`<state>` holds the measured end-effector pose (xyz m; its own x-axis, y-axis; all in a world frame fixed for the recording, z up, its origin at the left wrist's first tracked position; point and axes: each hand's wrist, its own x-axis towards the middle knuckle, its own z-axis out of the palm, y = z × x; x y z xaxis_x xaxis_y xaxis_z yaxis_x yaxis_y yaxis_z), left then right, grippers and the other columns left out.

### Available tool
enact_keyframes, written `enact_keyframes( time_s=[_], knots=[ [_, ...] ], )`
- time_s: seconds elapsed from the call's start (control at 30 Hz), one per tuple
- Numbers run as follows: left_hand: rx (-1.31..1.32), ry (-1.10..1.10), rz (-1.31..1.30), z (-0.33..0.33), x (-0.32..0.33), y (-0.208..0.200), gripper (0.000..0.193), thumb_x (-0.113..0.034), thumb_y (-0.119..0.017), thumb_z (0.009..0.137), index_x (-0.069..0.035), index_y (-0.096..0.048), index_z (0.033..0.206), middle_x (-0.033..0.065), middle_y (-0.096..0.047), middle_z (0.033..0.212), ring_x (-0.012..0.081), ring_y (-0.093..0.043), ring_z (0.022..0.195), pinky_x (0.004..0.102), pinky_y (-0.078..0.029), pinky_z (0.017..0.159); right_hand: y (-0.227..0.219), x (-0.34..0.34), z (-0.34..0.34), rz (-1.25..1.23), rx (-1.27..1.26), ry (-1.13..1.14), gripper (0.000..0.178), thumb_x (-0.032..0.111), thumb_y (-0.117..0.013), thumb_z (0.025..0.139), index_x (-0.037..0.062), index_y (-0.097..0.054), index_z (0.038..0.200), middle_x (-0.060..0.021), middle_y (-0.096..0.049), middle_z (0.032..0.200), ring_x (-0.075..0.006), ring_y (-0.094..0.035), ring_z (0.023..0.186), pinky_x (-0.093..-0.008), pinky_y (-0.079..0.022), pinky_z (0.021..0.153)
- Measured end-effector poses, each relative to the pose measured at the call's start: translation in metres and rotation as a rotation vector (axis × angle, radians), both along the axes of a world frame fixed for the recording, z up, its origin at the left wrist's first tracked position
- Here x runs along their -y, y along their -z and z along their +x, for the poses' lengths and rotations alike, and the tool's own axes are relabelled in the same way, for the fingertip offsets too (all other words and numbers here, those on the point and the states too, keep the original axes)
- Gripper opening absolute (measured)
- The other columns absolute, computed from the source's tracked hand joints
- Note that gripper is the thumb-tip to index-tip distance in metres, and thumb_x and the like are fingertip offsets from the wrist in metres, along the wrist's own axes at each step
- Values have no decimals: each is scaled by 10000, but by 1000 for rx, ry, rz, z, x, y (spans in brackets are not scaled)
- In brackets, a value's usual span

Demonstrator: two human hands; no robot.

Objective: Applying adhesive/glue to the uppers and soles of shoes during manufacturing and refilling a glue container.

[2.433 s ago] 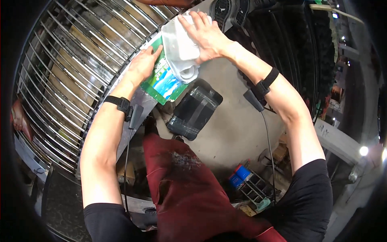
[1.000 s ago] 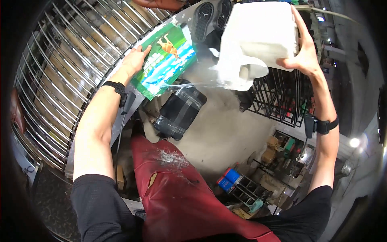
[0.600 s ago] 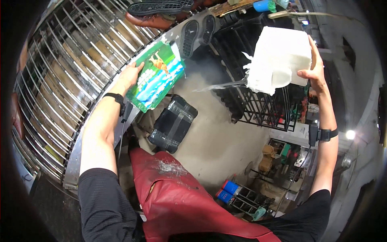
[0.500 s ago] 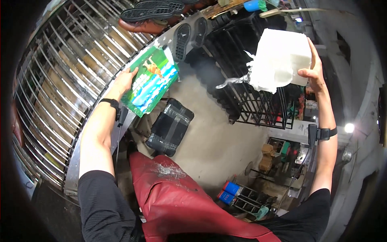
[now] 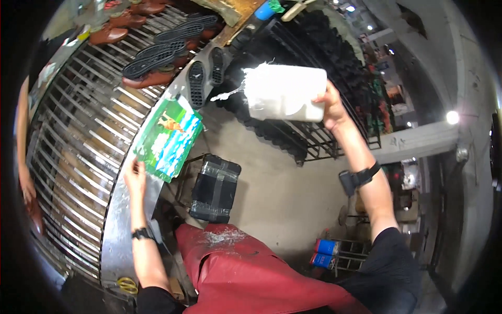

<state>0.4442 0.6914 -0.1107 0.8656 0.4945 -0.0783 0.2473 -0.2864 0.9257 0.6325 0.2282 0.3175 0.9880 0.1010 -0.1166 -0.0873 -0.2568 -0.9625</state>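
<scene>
In my right hand (image 5: 330, 107) is a white block (image 5: 287, 94), gripped at its right end. Ragged, torn white film hangs from its left end. Its exact kind does not show. A thin green printed piece (image 5: 170, 138), with a blue-and-white band and a brown animal picture, rests on the metal ledge (image 5: 117, 246) and juts past its inner edge. At its lower left corner is my left hand (image 5: 136, 180), thumb and fingers slightly bent and apart. Whether the fingertips still touch that corner is hard to make out.
A rack of metal rollers (image 5: 83, 157) curves along the left, bearing brown shoes (image 5: 146, 78) with black soles. Loose black soles (image 5: 196, 83) lie on the ledge. Another person's arm (image 5: 22, 146) reaches in at far left. A taped black stool (image 5: 214, 188) and a black rack (image 5: 308, 138) stand ahead.
My left hand has slid toward me along the green piece to its corner. My right hand has brought the white block left and lower. The view has turned, showing more of the rollers.
</scene>
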Motion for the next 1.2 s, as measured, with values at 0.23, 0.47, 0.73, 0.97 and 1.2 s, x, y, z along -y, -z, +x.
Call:
enact_keyframes(
  time_s=[0.23,0.47,0.73,0.97,1.2],
  knots=[
    [-68,2,-471,-188,164,-93,273,-116,-760,919,16,-737,1156,23,-725,923,96,-658,834,268,-536,761,166,-39,-109,367,-426,109,620,41,-710,683,94,-580,1287,-73,-657,1115,-256,-667,1048,-460,-591,897],
    [37,-357,-433,-303,310,-145,343,-104,-793,890,28,-702,1193,59,-725,962,110,-666,823,268,-545,753,271,-87,-249,647,-825,-464,606,166,-738,746,96,-561,1321,-82,-644,1135,-232,-664,1015,-430,-586,874],
    [-20,-728,-234,-431,445,-194,331,-130,-785,900,27,-709,1181,73,-725,982,133,-683,811,285,-554,734,277,-93,-390,603,-1245,-1030,809,413,-725,698,80,-544,1413,-144,-649,1297,-339,-662,1123,-556,-582,816],
    [-1,-1228,-38,-543,600,-202,333,-80,-804,847,27,-710,1148,142,-718,980,204,-700,824,332,-562,723,287,-47,-540,465,-1437,-1539,1124,641,-867,611,174,-422,1531,-155,-489,1506,-444,-508,1325,-679,-491,888],
    [-134,-1569,453,-665,762,-218,361,-106,-830,803,29,-692,1109,176,-691,1023,326,-679,896,402,-547,763,270,100,-696,208,-1728,-1631,1057,571,-838,670,152,-414,1544,-177,-466,1542,-495,-461,1372,-740,-449,955]
  ],
)
